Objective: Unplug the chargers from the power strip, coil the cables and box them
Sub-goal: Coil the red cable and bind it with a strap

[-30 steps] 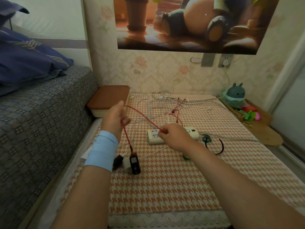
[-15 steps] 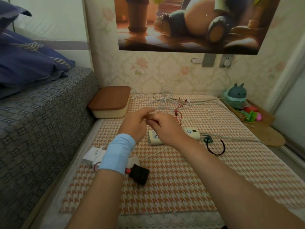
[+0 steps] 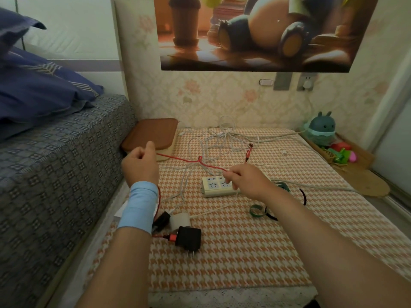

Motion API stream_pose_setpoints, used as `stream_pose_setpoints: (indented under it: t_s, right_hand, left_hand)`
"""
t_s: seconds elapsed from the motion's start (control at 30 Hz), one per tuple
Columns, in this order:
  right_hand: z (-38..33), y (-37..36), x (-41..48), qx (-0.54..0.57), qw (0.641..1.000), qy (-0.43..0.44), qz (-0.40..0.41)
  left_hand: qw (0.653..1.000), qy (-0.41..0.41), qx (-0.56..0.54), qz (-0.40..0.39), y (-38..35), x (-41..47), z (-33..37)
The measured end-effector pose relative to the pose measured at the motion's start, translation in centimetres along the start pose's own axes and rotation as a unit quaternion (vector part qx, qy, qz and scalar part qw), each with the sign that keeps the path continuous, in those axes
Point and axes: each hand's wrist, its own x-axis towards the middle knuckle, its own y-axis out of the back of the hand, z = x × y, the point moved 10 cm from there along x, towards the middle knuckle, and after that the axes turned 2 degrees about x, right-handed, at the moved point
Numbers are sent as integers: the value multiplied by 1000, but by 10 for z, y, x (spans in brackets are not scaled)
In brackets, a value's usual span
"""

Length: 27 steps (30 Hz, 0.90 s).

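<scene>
Two hands hold one red cable (image 3: pixel 189 161) stretched between them above the checked cloth (image 3: pixel 244 252). The left hand (image 3: pixel 141 165) is clenched round it, just in front of the brown-lidded box (image 3: pixel 151 132). The right hand (image 3: pixel 244 181) pinches it at the fingertips over the power strip (image 3: pixel 216 187), hiding the strip's right end. A small loop sits in the red span between them.

From the left fist the cable drops past a blue wristband (image 3: pixel 139 207) to a black charger (image 3: pixel 189 238) lying on the cloth, prongs toward the camera. Just behind it lie a white charger (image 3: pixel 180 220) and a smaller black one (image 3: pixel 162 218), partly hidden by the left wrist. A tangle of white cables (image 3: pixel 218 138) sprawls beyond the hands, some strands passing under the red one. Right of the strip lie a green band (image 3: pixel 256 211) and a black band (image 3: pixel 303 196). A bed (image 3: pixel 55 163) edges the left side, and a plush toy (image 3: pixel 320 130) sits far right.
</scene>
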Motion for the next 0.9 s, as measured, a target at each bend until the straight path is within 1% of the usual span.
stream_pose_setpoints:
  t_s: [0.1, 0.17, 0.2, 0.27, 0.33, 0.37, 0.4, 0.43, 0.47, 0.5, 0.53, 0.57, 0.63, 0.7, 0.73, 0.77, 0.8, 0.83, 0.87, 0.9]
  right_hand:
    - [-18, 10, 2, 9, 998, 45, 45]
    - [-33, 6, 3, 12, 996, 73, 48]
    - [-38, 3, 4, 11, 996, 81, 44]
    - [-45, -2, 3, 8, 995, 92, 45]
    - [-48, 0, 3, 7, 992, 102, 74]
    - [-49, 3, 2, 8, 991, 102, 89]
    - [-48, 6, 1, 3, 990, 98, 103]
    - [-48, 10, 0, -8, 988, 95, 118]
    - [-45, 15, -1, -22, 987, 86, 135]
    - [-39, 21, -1, -31, 986, 71, 151]
    - [-31, 27, -2, -32, 984, 50, 166]
    - [-24, 33, -3, -30, 984, 30, 174]
    - [-15, 37, -4, -34, 985, 8, 171]
    - [-12, 36, -3, -61, 986, 3, 154]
    - [-11, 34, -2, -66, 987, 1, 147]
    - [-9, 32, 0, -57, 989, -1, 137]
    - [-6, 30, 2, -39, 991, -4, 125]
    - [-5, 26, 4, -21, 994, -4, 110]
    - [-7, 22, 6, -7, 996, -2, 92]
    - [-13, 18, 7, 2, 997, 4, 76]
  left_hand:
    - [991, -47, 124, -21, -8, 1, -2]
    - [972, -99, 208, -54, -23, -3, -1]
    - [965, -120, 219, -78, -32, -7, 2]
    - [964, -136, 161, -160, -52, -21, 8]
    - [955, -103, 103, -259, -73, -41, 9]
    - [946, -84, 94, -297, -81, -49, 8]
    - [941, -68, 96, -318, -83, -54, 8]
    - [940, -56, 99, -322, -83, -54, 7]
    - [944, -29, 86, -316, -79, -51, 4]
    - [952, 14, 47, -303, -74, -45, -1]
    - [958, 65, -21, -278, -67, -37, -7]
    - [960, 109, -97, -241, -58, -27, -13]
    - [954, 151, -209, -154, -38, -7, -20]
    - [937, 192, -286, -60, -18, 6, -30]
    - [931, 210, -297, -12, -5, 13, -35]
    - [940, 206, -270, 32, 9, 21, -36]
    - [955, 186, -220, 64, 24, 30, -33]
    - [970, 163, -163, 76, 35, 38, -28]
    - [983, 141, -100, 62, 38, 43, -23]
    - [992, 124, -18, 27, 36, 43, -18]
